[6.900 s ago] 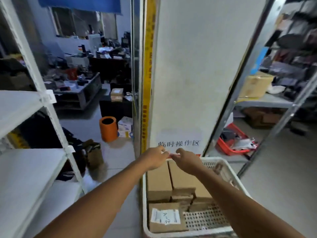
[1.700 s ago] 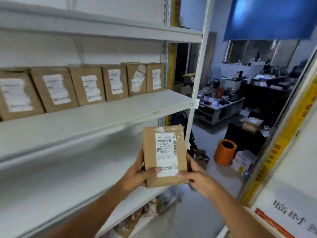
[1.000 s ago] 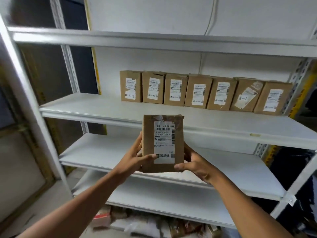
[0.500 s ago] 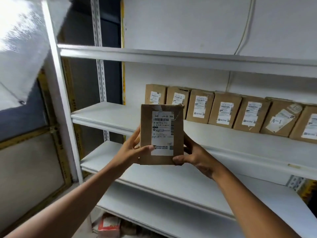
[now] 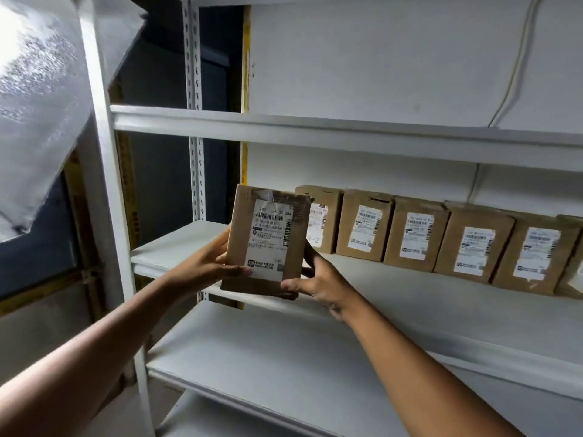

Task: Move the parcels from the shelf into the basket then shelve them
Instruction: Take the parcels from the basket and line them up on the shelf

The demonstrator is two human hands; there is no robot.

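Head view: both hands, left [image 5: 205, 266] and right [image 5: 318, 280], grip the parcel [image 5: 268, 241] upright, left of the row [image 5: 441, 238] on the shelf [image 5: 410, 279]; set crooked, it could topple the neighbour.

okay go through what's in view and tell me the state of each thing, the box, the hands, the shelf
Held parcel: upright, off the shelf, label facing the camera.
Left hand: grips its left edge.
Right hand: grips its lower right corner.
Shelved parcels: upright in a row.
Middle shelf: left end bare.
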